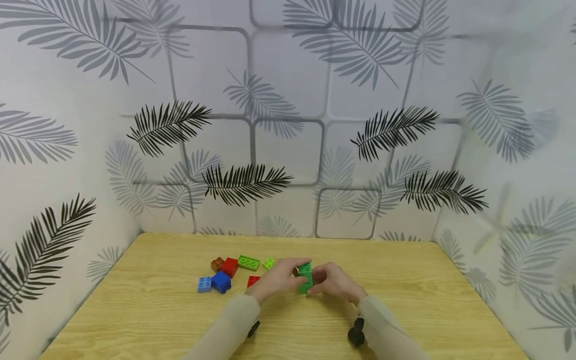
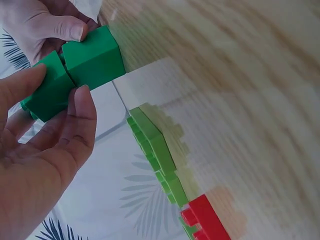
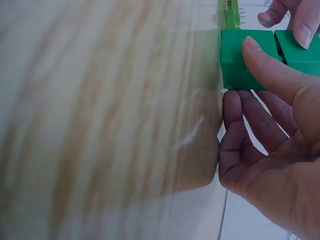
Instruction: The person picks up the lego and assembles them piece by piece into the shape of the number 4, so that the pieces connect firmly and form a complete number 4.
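Note:
Two dark green toy building bricks are stacked in front of me. My left hand (image 1: 281,277) pinches the upper green brick (image 2: 50,85) between thumb and fingers. Its studs face up. My right hand (image 1: 335,281) grips the lower green brick (image 3: 245,62), thumb on one side and fingers behind it. That lower brick stands at the tabletop. In both wrist views a narrow, slightly tilted gap shows between the two bricks. Whether their studs are engaged cannot be told. Just left of my left hand lies a red brick (image 1: 253,281), partly hidden by it in the head view.
Loose bricks lie left of my hands on the wooden table (image 1: 148,300): a long lime brick (image 1: 249,263), a small lime one (image 1: 269,263), another red brick (image 1: 230,267), an orange-brown one (image 1: 218,263), a dark blue one (image 1: 221,282) and a light blue one (image 1: 204,284). A patterned wall (image 1: 288,210) stands behind.

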Available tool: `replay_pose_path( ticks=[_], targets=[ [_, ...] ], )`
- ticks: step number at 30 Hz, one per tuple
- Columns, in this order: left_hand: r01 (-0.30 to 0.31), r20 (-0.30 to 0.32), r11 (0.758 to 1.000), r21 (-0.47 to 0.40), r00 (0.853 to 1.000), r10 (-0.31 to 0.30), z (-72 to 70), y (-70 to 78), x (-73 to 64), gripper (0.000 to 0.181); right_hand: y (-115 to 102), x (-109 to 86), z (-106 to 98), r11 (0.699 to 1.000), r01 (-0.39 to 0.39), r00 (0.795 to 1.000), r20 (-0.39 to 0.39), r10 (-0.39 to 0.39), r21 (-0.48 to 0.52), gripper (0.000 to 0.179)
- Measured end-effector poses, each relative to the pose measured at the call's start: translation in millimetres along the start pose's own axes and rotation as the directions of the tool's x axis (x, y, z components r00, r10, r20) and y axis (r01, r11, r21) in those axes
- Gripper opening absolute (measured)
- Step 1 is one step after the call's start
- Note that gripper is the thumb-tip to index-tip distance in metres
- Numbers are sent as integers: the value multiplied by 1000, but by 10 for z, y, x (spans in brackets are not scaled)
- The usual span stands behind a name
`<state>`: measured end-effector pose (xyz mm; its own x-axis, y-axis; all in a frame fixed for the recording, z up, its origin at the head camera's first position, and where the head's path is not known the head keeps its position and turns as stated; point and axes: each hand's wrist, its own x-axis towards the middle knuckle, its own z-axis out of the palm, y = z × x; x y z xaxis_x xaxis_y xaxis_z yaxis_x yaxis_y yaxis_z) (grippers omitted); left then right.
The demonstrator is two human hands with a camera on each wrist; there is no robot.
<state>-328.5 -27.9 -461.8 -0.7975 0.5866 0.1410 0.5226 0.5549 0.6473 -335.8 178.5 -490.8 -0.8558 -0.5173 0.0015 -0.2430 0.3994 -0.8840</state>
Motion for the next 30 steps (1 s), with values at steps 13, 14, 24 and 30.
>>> replay_pose_path(
  ticks=[13, 14, 24, 30],
  targets=[
    [30, 8, 998, -61, 1000, -29, -59, -43, -29, 43, 14, 44, -24, 1000, 1, 1000, 20, -1, -13, 29],
    [16, 6, 998, -63, 1000, -15, -33, -37, -11, 40, 26, 16, -43, 1000, -9, 1000, 19, 9, -8, 30],
    [29, -9, 988, -150, 999, -31, 58, -46, 61, 36, 39, -81, -118, 997, -78, 997, 6, 78, 16, 33],
    [45, -10, 987, -152, 999, -47, -20, -102, 6, 38, 10, 10, -31, 995, -91, 996, -4, 91, 30, 30]
  ],
)
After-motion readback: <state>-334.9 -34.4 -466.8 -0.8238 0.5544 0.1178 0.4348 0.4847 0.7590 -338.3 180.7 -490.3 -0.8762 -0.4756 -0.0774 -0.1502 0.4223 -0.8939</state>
